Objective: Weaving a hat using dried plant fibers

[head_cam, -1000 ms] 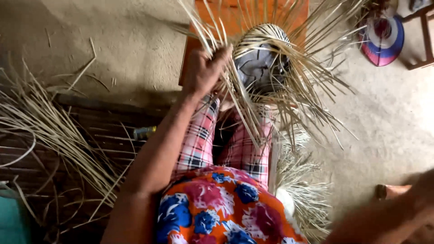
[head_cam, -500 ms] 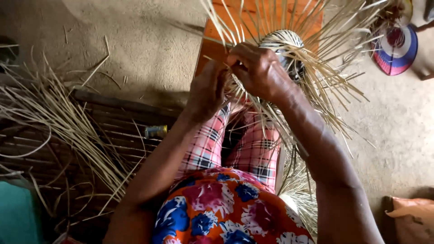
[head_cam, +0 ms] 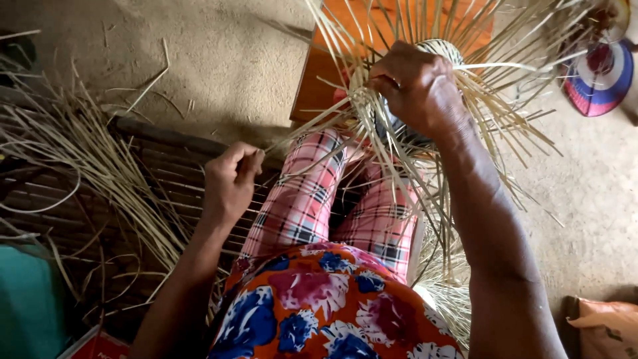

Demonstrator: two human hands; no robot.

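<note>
Below, at the frame's lower edge, two packages show only in part: a red box corner (head_cam: 100, 346) at bottom left beside a teal cloth (head_cam: 26, 306), and an orange bag (head_cam: 605, 326) at bottom right, cut off by the border; any print on either is too small to make out; a round fan (head_cam: 598, 80) in red, white and blue lies on the floor at upper right, half screened by straws.

My right hand (head_cam: 419, 86) rests on the half-woven basket (head_cam: 399, 100), which sits past my knees against an orange board (head_cam: 399, 26); the fingers are curled tight and pinch a pale strip at the woven rim; the basket's dark core is mostly hidden under that hand and the loose strips (head_cam: 505, 100) fanning outward. My left hand (head_cam: 229, 183) hangs apart from the basket, over the dark slatted mat (head_cam: 153, 173); its fingers are bent inward toward the thumb, and whether they grip a thin strip I cannot tell.

My plaid trousers (head_cam: 312, 199) and flowered top (head_cam: 332, 306) cover the lower basket and the seat beneath; a heap of cut straws (head_cam: 73, 159) crowds the left side; bare earthen floor (head_cam: 219, 60) lies open at upper left and again along the right, between the strips and the bag.
</note>
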